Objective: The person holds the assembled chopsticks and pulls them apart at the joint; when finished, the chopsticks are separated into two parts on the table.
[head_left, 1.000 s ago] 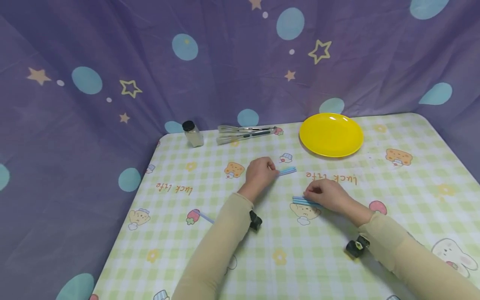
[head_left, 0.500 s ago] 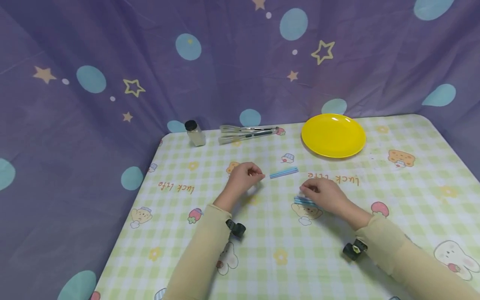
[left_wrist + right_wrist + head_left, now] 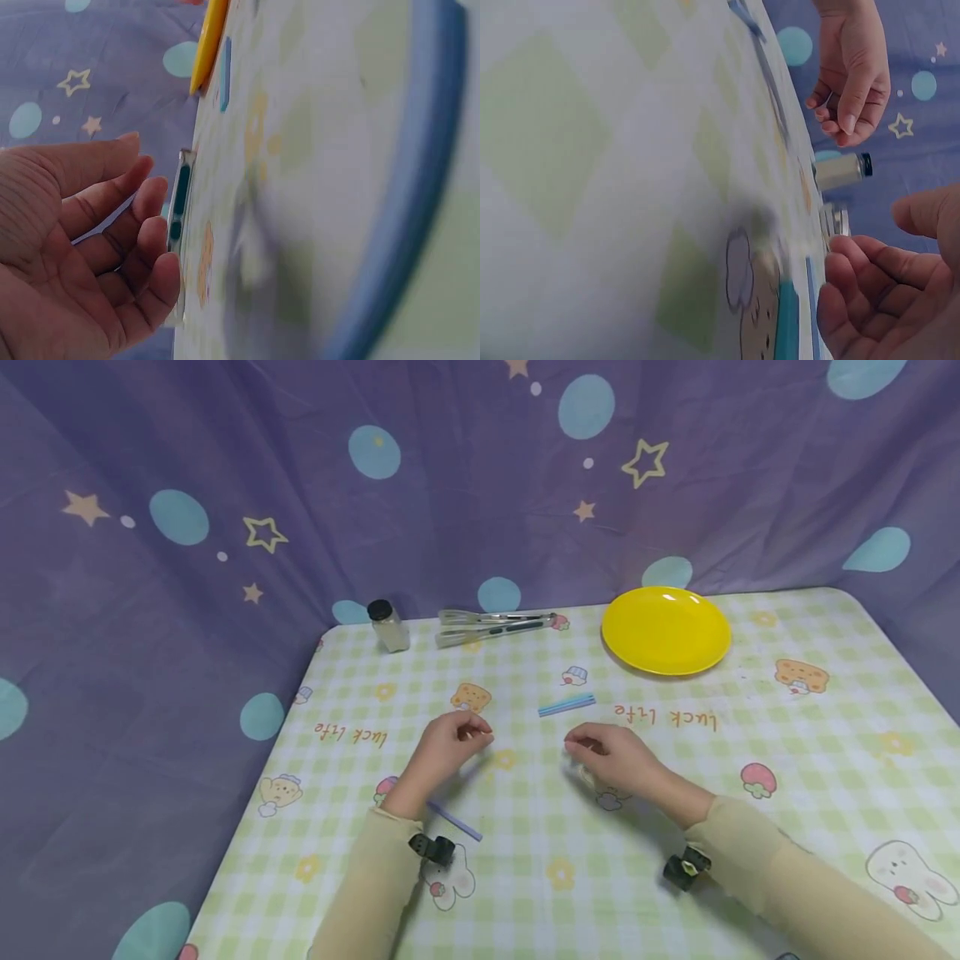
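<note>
My left hand is raised over the cloth with loosely bent fingers and nothing in them. Below its wrist lies a single purple-blue straw-like stick, which looms large and blurred in the left wrist view. Right of that hand, a small bundle of blue and purple sticks lies flat at the table's middle. My right hand hovers nearer me than this bundle, fingers relaxed and holding nothing. Beneath it in the right wrist view is a teal stick, which the hand covers in the head view.
A yellow plate lies at the back right of the checked tablecloth. Clear-headed tongs lie at the back middle, left of the plate. A black-capped jar stands at the back left corner, before a purple curtain.
My left hand has let go of the middle bundle and drawn back left and towards me. My right hand has shifted left, covering the nearer sticks. The bundle lies still.
</note>
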The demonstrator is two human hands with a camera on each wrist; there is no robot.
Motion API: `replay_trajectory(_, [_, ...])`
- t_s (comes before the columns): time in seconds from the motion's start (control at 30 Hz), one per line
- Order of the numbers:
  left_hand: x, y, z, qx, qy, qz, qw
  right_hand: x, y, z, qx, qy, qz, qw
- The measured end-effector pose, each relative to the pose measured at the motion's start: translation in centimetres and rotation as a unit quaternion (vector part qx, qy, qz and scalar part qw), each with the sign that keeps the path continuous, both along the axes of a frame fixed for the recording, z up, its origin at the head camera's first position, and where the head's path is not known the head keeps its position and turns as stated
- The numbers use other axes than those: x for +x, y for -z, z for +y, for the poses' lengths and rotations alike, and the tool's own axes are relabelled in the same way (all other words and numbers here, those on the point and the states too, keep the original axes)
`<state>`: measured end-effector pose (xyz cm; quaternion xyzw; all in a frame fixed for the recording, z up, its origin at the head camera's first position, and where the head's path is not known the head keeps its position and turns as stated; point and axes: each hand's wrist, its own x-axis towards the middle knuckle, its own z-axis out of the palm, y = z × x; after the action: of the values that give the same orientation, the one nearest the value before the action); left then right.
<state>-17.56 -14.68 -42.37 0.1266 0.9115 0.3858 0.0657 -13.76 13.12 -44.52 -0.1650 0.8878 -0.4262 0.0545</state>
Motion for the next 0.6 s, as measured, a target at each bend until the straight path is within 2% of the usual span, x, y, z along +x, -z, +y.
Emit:
replay_trajectory(0.2, [1.0,0.1,-2.4,-0.014,0.02,0.0,0.9997,0.4,-0.1,-1.5,-0.021,-0.041,-0.037,0.9982])
replay_trajectory(0.4, [2.0,0.1,-4.4,-0.038,0.038,-0.011,0.9985,1.0,0.2,-3.2,-0.062,-0.088,-0.095,0.9896])
replay_trajectory(0.5, [2.4,0.1,-5.4,-0.05,0.061,0.011,0.9968,1.3,0.5,-4.0,-0.071,-0.1,-0.111,0.9863])
replay_trajectory(0.6, [2.8,0.2,-6.5,-0.059,0.083,0.041,0.994,1.5,0.8,-4.6,-0.07,-0.109,-0.108,0.9856])
